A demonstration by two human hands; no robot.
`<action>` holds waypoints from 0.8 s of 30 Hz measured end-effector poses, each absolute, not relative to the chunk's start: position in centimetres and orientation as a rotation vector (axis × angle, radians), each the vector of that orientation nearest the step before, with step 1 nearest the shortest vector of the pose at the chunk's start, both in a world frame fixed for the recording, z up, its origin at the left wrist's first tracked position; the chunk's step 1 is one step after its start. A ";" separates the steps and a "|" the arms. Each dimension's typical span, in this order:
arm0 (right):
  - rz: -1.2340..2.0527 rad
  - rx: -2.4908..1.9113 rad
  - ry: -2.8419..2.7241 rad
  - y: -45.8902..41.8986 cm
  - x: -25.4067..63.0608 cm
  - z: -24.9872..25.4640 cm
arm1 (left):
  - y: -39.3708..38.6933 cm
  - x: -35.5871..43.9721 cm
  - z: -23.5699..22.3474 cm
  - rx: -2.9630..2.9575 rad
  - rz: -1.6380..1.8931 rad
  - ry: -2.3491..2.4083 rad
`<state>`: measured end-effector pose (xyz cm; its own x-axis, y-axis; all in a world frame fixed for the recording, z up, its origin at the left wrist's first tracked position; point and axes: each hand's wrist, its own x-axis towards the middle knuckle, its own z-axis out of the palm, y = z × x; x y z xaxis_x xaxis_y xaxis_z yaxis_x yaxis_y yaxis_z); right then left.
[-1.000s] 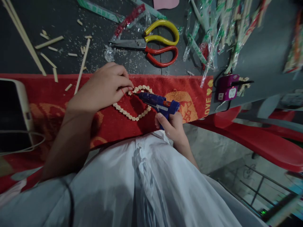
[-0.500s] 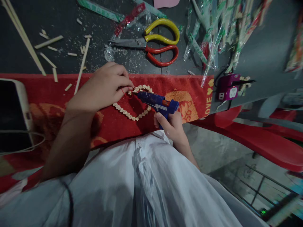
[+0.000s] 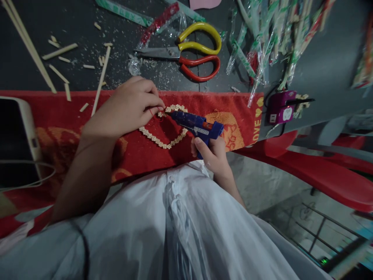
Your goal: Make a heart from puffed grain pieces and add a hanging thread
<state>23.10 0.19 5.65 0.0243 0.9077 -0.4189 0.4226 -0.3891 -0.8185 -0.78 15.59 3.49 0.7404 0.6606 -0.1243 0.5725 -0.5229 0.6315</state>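
My right hand (image 3: pixel 212 153) is wrapped round the handle of a blue hot glue gun (image 3: pixel 194 125). The gun's nozzle points left, at the notch in the top of a heart-shaped outline (image 3: pixel 164 145) made of small pale wooden pieces. The heart lies flat on a red cloth (image 3: pixel 140 155). At that same notch, the fingertips of my left hand (image 3: pixel 136 102) are pinched together on a thin red string (image 3: pixel 152 112). My left fingers cover the upper left part of the heart. Whether the nozzle touches the pieces I cannot tell.
Scissors (image 3: pixel 186 50) with yellow and red handles lie beyond the heart. Cut wooden sticks (image 3: pixel 101 79) are scattered at left, near a phone (image 3: pixel 17 136) with a cable. Plastic wrappers (image 3: pixel 262 42) and a purple power adapter (image 3: pixel 282 107) are at right.
The glue gun and my right hand have shifted slightly to the right. My left hand stays at the heart's notch.
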 end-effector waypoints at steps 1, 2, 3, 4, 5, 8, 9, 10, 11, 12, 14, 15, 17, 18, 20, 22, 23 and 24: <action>1.344 -1.827 -1.348 0.2 23.1 5.6 | 15.6 -0.8 3.5 2.271 0.175 0.922; 1.345 -1.823 -1.343 0.2 23.1 5.5 | 15.6 -0.8 3.5 2.271 0.176 0.921; 1.347 -1.822 -1.338 0.1 23.1 5.5 | 15.5 -0.7 3.5 2.270 0.172 0.921; 1.350 -1.824 -1.333 0.1 23.1 5.4 | 15.5 -0.7 3.5 2.269 0.167 0.921; 1.357 -1.827 -1.327 0.1 23.1 5.4 | 15.5 -0.7 3.5 2.266 0.162 0.922; 1.386 -1.826 -1.313 0.0 23.0 5.4 | 15.6 -0.7 3.6 2.259 0.147 0.933; 1.397 -1.823 -1.301 0.0 23.0 5.4 | 15.6 -0.8 3.6 2.257 0.140 0.933; 1.406 -1.820 -1.287 0.0 23.0 5.5 | 15.6 -0.8 3.7 2.256 0.132 0.932; 1.409 -1.817 -1.273 0.0 23.0 5.6 | 15.6 -0.7 3.8 2.256 0.125 0.929; 1.405 -1.814 -1.262 0.0 23.0 5.7 | 15.6 -0.7 3.8 2.255 0.118 0.926; 1.386 -1.806 -1.252 -0.1 23.0 5.7 | 15.6 -0.7 3.9 2.255 0.111 0.922; 1.380 -1.803 -1.252 -0.1 23.0 5.7 | 15.6 -0.7 3.9 2.254 0.111 0.924; 1.385 -1.803 -1.254 -0.2 23.0 5.6 | 15.5 -0.7 3.9 2.252 0.118 0.930; 1.394 -1.808 -1.256 -0.2 23.1 5.5 | 15.5 -0.7 3.9 2.252 0.126 0.930; 1.406 -1.823 -1.268 -0.2 23.1 5.4 | 15.5 -0.8 3.7 2.256 0.135 0.929; 1.408 -1.841 -1.291 -0.2 23.1 5.4 | 15.5 -0.8 3.6 2.262 0.135 0.926; 1.407 -1.850 -1.301 -0.2 23.1 5.4 | 15.5 -0.8 3.6 2.266 0.131 0.925; 1.404 -1.858 -1.311 -0.2 23.1 5.4 | 15.5 -0.8 3.6 2.269 0.125 0.925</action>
